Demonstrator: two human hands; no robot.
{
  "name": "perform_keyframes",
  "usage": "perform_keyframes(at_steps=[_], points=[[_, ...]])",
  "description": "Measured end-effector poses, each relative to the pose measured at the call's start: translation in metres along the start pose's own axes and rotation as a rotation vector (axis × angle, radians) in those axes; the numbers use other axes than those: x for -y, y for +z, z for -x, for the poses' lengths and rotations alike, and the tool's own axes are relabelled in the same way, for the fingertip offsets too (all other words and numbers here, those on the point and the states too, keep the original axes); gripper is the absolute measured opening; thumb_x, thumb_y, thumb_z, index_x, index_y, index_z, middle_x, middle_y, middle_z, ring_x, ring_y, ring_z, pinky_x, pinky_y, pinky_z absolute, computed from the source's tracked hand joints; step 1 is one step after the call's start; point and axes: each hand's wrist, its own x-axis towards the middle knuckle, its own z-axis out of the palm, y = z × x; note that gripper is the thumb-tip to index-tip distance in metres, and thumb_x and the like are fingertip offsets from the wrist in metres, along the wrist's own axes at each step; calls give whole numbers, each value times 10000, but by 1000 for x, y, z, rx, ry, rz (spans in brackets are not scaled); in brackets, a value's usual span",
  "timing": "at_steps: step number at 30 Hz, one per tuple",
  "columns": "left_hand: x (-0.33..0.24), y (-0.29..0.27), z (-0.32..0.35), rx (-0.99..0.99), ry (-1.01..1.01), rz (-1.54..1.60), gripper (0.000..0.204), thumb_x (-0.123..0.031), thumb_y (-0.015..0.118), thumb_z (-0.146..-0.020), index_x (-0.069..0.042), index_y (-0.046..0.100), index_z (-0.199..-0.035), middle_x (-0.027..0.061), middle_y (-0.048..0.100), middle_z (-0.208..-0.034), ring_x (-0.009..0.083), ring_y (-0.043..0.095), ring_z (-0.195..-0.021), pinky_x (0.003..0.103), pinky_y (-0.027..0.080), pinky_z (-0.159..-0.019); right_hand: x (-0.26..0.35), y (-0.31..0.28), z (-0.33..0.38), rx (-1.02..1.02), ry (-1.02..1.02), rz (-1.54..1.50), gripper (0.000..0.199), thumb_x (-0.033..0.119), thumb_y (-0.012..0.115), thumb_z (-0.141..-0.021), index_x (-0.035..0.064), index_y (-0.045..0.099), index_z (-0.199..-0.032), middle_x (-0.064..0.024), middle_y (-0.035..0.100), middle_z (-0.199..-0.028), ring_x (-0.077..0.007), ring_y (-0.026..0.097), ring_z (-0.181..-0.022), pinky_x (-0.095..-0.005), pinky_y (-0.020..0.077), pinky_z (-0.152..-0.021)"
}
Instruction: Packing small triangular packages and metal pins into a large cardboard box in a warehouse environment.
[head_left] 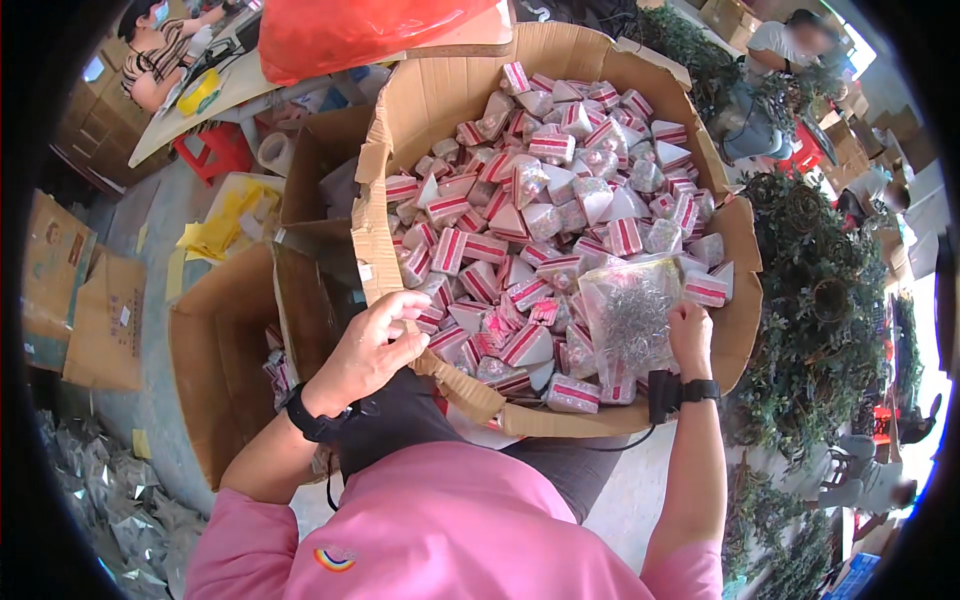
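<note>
A large cardboard box (741, 235) in front of me is heaped with wedge-shaped cake-slice ornaments (553, 147), white with pink stripes. On the heap, near the box's right side, lies a clear plastic bag (607, 292) of thin silvery wire pieces (637, 322). My right hand (691, 338) is closed in a pinch at the bag's right edge; what its fingers hold is too small or hidden to name. Over the box's near left rim hovers my left hand (378, 342), fingers apart with nothing visible in them. A small clump of bright pink ties (500, 328) rests among the ornaments.
An open carton (215, 350) stands left of the box, with a few items inside. Behind it are a yellow bag (232, 222) and a red stool (214, 150). Green foliage (800, 290) piles up at right. Other people work at the far left and right.
</note>
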Motion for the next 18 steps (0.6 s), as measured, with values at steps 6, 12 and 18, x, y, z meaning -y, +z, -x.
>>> perform_keyframes(at_steps=[6, 12, 18], points=[[-2, 4, -1, 23, 23, 3, 405, -113, 588, -868, -3, 494, -1246, 129, 544, -1179, 195, 527, -1100, 336, 474, -877, 2, -19, -4, -4, 96, -98, 153, 120, 544, -807, -10, 624, -796, -227, 614, -752, -390, 608, -705, -448, 469, -649], [-7, 14, -5, 86, 73, -88, 392, -102, 593, -872, -9, 488, -1238, 124, 554, -1145, 190, 565, -1034, 323, 481, -860, 24, -35, -8, -112, 155, -182, 140, 108, 542, -818, -27, 561, -791, -226, 602, -754, -379, 601, -733, -444, 458, -676], [-16, 20, -5, 143, 35, -102, 373, -106, 599, -876, -17, 495, -1223, 124, 559, -1136, 188, 560, -1046, 321, 486, -850, 20, -20, -4, -98, 13, -37, 135, 130, 520, -830, 12, 586, -828, -208, 610, -794, -381, 596, -776, -448, 457, -725]])
